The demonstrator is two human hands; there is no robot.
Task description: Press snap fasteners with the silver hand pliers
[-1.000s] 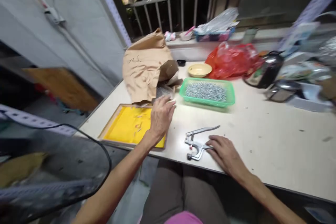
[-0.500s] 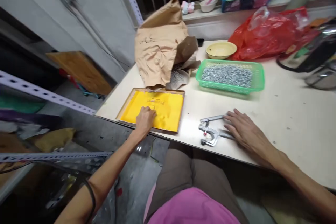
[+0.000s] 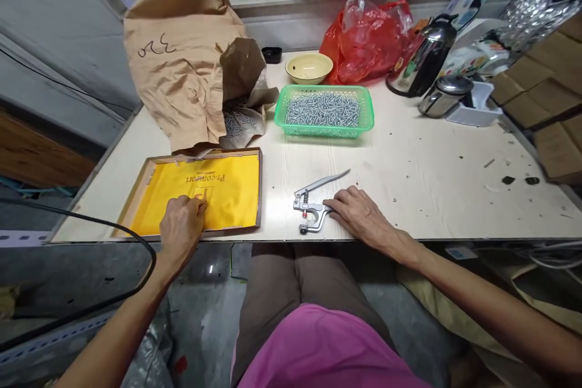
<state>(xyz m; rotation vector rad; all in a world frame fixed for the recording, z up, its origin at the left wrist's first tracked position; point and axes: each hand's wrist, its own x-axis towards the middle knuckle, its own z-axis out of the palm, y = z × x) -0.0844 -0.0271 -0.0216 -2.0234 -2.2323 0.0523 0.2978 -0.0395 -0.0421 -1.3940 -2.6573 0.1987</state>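
A shallow cardboard tray [image 3: 260,194] lined with yellow printed cloth [image 3: 231,194] lies at the table's left front. My left hand [image 3: 182,221] rests over the cloth with its fingers closed; anything between them is too small to make out. Metal hand pliers [image 3: 318,208] with a spring lie on the table to the right of the tray. My right hand [image 3: 359,212] has its fingers curled round the end of their lower handle, while the upper handle stands apart. Behind the pliers sits a green basket [image 3: 325,131] full of small metal pieces [image 3: 322,110].
A large brown paper bag [image 3: 182,73] with metal pieces at its mouth stands behind the tray. Along the back are a cream bowl [image 3: 309,68], a red plastic bag [image 3: 364,42], a kettle [image 3: 425,57] and a metal cup [image 3: 445,97]. Cardboard boxes [image 3: 545,85] are at the right.
The view has swung to the right and levelled. My right hand, flat with fingers spread beside the pliers before, is now curled at the handle. My left hand remains over the yellow cloth.
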